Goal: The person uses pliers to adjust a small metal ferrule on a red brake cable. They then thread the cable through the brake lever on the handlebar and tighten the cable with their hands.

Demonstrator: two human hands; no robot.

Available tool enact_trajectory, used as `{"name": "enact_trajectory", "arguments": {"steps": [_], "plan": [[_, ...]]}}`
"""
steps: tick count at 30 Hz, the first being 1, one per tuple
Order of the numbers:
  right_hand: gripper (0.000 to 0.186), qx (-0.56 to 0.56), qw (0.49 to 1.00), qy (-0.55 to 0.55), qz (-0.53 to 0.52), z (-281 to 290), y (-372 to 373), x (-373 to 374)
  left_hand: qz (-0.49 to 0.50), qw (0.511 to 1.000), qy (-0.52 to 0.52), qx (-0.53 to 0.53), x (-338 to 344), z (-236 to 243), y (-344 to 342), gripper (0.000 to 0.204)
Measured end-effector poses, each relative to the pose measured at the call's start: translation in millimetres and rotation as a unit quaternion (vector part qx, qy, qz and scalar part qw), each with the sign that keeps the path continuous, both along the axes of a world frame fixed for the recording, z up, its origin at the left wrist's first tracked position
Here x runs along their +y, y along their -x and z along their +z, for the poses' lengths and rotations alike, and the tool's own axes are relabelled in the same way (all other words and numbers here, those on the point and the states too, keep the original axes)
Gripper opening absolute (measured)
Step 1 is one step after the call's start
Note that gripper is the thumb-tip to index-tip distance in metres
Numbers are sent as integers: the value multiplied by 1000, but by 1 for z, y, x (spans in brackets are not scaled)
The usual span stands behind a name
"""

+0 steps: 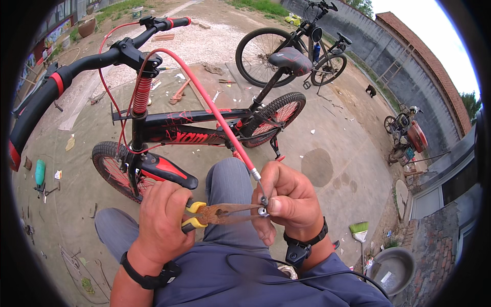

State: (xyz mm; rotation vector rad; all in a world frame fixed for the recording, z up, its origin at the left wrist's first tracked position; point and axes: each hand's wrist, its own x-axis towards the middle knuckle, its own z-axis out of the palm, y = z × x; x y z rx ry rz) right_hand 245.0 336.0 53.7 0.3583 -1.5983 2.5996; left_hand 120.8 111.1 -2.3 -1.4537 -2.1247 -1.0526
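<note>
My left hand (pixel 161 215) is wrapped round the yellow-and-black handles of rusty needle-nose pliers (pixel 217 214). Their jaws point right, and the tips reach a small silver metal fitting (pixel 263 210) at my right fingertips; whether they grip it I cannot tell. Between thumb and forefinger, my right hand (pixel 292 202) pinches the end of a red brake cable (pixel 220 115), close to that fitting. Bare wire shows below the cable's silver end cap (pixel 255 174). From there the red housing arches up to the handlebar (pixel 92 65) of a black-and-red bicycle (pixel 176 134) standing before my knees.
Behind stands a second, dark bicycle (pixel 261 56). A red pipe wrench (pixel 180 92) and scattered tools lie on the concrete. At the right are a broom (pixel 359 231), a grey basin (pixel 393 271) and a parked motorbike (pixel 406 133). A green bottle (pixel 40 173) is far left.
</note>
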Motion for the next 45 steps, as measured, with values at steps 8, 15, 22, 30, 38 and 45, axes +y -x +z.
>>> {"name": "enact_trajectory", "arguments": {"steps": [8, 15, 22, 30, 38, 45], "plan": [[22, 10, 1000, 18, 8, -8, 2, 4, 16, 1000, -8, 9, 2, -2, -1, 53], [25, 41, 995, -69, -53, -12, -5, 2, 93, 993, -19, 67, 0, -3, -3, 51], [25, 41, 999, -32, -18, -15, -5, 4, 104, 990, -3, 94, 2, 0, -2, 54], [25, 69, 995, -40, -63, -14, 0, 3, 74, 995, -32, -51, -2, -16, 2, 58], [25, 185, 874, -367, -259, -19, 4, -16, -148, 805, -223, -529, 4, 21, -22, 35], [36, 269, 727, -525, -351, -17, 2, -19, -177, 811, -221, -512, 31, 44, -40, 43]]}}
